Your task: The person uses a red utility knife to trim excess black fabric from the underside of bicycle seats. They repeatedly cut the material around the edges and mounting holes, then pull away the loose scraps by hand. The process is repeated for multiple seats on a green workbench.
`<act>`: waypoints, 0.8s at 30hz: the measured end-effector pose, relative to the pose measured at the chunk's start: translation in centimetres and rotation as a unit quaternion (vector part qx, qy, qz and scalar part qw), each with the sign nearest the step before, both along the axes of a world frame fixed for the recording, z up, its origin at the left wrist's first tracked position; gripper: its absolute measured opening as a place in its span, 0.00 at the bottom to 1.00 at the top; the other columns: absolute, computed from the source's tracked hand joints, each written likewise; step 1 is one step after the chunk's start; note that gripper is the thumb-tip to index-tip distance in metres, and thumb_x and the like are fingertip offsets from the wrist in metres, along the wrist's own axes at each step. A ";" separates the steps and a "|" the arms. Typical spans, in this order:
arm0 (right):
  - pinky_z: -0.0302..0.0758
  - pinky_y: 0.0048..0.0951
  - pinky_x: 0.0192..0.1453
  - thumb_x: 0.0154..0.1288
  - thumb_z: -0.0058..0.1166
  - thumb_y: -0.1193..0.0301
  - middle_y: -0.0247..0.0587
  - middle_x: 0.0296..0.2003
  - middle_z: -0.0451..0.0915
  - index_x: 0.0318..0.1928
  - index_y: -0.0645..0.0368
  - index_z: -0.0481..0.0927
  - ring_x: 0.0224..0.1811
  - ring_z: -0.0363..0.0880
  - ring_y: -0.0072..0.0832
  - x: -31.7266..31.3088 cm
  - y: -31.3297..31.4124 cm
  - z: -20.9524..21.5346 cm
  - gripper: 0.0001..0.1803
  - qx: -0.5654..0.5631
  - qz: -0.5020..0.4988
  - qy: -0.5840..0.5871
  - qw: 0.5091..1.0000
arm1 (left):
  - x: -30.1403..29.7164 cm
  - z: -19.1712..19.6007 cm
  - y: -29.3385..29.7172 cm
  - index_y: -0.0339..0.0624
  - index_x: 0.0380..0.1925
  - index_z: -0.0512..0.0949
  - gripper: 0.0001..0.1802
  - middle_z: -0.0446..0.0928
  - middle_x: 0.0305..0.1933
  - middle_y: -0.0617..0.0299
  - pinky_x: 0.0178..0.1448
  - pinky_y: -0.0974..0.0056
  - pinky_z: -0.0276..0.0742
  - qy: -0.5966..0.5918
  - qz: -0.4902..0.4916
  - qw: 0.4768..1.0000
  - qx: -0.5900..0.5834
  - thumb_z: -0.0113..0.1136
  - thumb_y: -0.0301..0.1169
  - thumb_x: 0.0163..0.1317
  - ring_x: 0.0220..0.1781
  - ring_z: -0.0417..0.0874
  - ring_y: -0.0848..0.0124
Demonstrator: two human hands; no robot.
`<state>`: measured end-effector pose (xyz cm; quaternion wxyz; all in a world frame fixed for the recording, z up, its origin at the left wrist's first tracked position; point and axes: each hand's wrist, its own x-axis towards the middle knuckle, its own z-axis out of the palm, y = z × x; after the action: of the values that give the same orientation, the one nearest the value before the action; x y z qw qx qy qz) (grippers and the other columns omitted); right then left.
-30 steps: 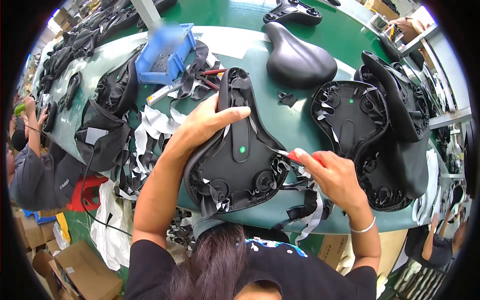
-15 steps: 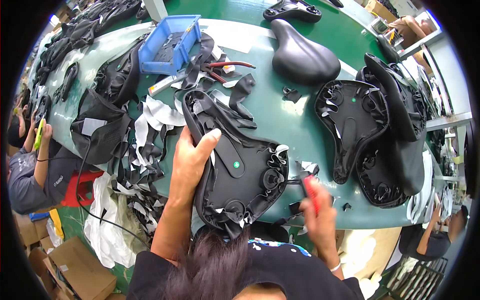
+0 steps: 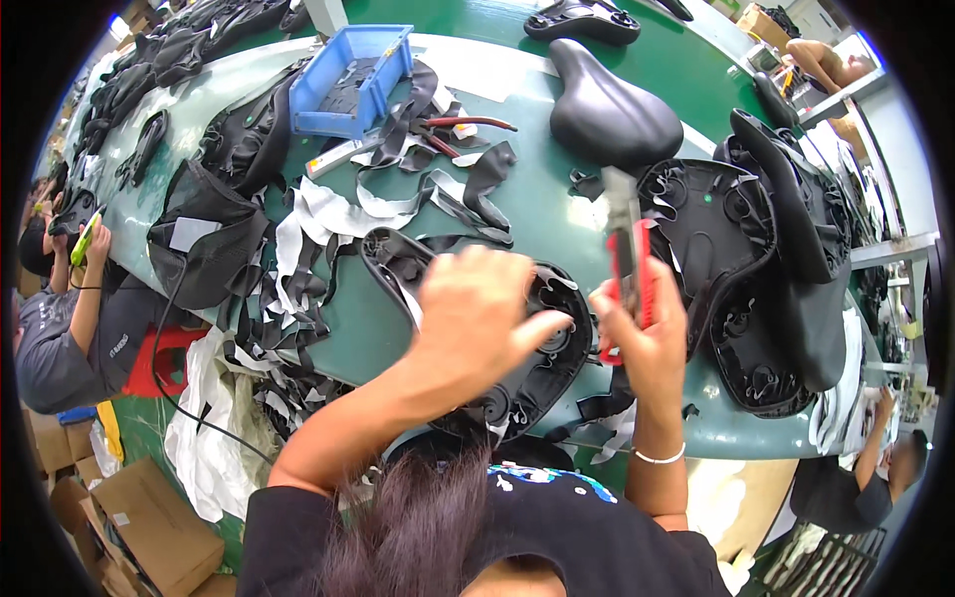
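Note:
An upturned black bicycle saddle (image 3: 393,257) lies at the table's front edge, its underside rimmed with folded cover material. Above its middle is my left hand (image 3: 468,313), back up, thumb stretched apart from the slightly blurred fingers and nothing visible in it. My right hand (image 3: 652,343) grips a red utility knife (image 3: 642,274), raised to the right of that saddle with its blurred tip pointing away from me. My left hand hides much of the saddle's underside.
More saddles (image 3: 711,214) are stacked at the right, and a smooth black saddle (image 3: 612,109) stands behind. Black and white scraps (image 3: 318,224), red-handled pliers (image 3: 468,122) and a blue bin (image 3: 343,119) occupy the left and back. A co-worker (image 3: 75,328) sits at far left.
My left hand has left the saddle's left rim and moved right, over its middle. My right hand has lifted the knife up and away from the front edge. The saddle's narrow end sits nearer me.

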<state>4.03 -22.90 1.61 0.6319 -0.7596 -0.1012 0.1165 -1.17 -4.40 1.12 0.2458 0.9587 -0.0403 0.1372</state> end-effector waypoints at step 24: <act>0.68 0.38 0.24 0.60 0.58 0.73 0.41 0.21 0.74 0.65 0.45 0.70 0.19 0.74 0.38 -7.4 -5.6 0.3 0.31 -0.394 0.102 -0.202 0.891 | 3.2 -1.5 2.8 0.36 0.37 0.76 0.10 0.75 0.26 0.65 0.28 0.72 0.65 0.076 -0.227 0.553 -0.798 0.53 0.32 0.66 0.27 0.72 0.79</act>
<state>-3.34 -28.46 1.96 0.2311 -0.9389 -0.2493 0.0546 2.08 -1.55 -0.35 0.9351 0.3355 -0.1121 -0.0202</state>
